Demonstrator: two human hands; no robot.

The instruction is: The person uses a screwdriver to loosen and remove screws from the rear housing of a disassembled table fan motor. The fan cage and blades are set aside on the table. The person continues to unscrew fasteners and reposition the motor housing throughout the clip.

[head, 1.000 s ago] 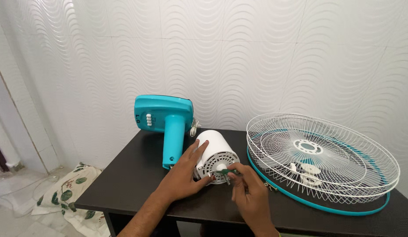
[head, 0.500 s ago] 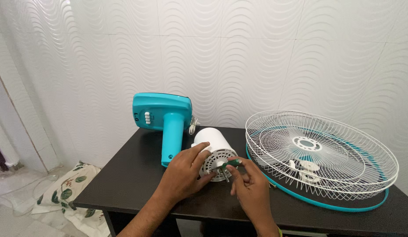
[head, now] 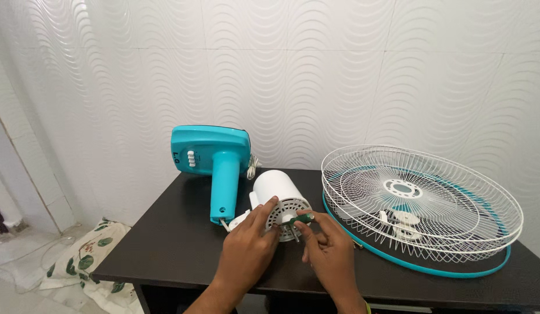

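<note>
Lower left of the frame, patterned cloth [head: 84, 259] on the floor. Centre: teal fan base [head: 214, 160] lies on the bench [head: 165, 244]; left hand [head: 246, 250] spreads over the white motor housing [head: 278, 195]; right hand [head: 331, 256] pinches a green-handled screwdriver [head: 300, 220] at its face. Right, grilles [head: 421, 203] already off; motor not yet opened.

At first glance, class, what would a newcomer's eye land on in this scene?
Probably the white wire fan guards stacked at the table's right. Next, the turquoise fan base lying near the wall, left of the white motor housing. In front, the left hand steadies it while the right hand holds a green-handled screwdriver.
</note>
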